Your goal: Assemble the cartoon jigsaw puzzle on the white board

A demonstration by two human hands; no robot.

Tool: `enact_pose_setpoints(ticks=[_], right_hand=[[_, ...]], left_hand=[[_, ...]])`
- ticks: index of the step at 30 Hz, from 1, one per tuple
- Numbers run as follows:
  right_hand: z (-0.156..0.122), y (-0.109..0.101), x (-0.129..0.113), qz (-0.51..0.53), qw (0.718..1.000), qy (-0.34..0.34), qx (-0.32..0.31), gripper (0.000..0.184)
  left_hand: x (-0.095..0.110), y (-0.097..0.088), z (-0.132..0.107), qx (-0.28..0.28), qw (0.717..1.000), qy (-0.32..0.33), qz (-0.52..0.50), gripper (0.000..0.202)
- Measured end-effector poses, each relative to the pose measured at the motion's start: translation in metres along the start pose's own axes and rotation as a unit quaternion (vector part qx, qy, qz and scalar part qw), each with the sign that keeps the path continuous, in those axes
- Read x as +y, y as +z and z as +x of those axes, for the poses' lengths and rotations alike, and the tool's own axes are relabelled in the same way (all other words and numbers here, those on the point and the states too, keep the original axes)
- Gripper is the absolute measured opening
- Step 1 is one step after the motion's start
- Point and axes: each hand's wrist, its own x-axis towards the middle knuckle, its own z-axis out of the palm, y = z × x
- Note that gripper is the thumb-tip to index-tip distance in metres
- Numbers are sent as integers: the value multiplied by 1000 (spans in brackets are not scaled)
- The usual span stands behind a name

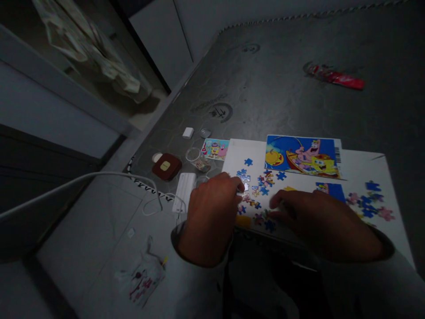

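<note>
A white board [361, 166] lies on a dark mat, with several small jigsaw pieces [262, 184] scattered on it. A colourful cartoon picture [303, 157] rests at the board's far side. My left hand [212, 215] hovers at the board's left edge, fingers curled and pinched on a small piece I can barely make out. My right hand [312, 219] lies low over the pieces near the front edge, fingers bent and pressing down on them. More pieces [370, 204] sit at the right of the board.
Left of the board are a white power bank [184, 190] with cable, a brown case [166, 166], a small clear jar [196, 158], a small cartoon card [215, 149] and a white box [187, 132]. A red wrapper [335, 77] lies far back. A plastic bag [144, 277] lies near left.
</note>
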Motion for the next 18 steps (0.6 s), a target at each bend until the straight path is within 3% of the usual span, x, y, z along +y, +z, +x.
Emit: enact_pose_setpoints(ticks=[4,9,18], right_hand=[[2,0,-11,-12,999,15,-44,18],[2,10,-10,-38,999,-15,23,19],[2,18,-11,-47,996,-38,65,25]], left_hand=[[-6,-3,-4,16,999,-43,0,17],[-13,-5,-11,15,994,-105,3,15],[-26,-4,-11,25,994,-104,-23,24]])
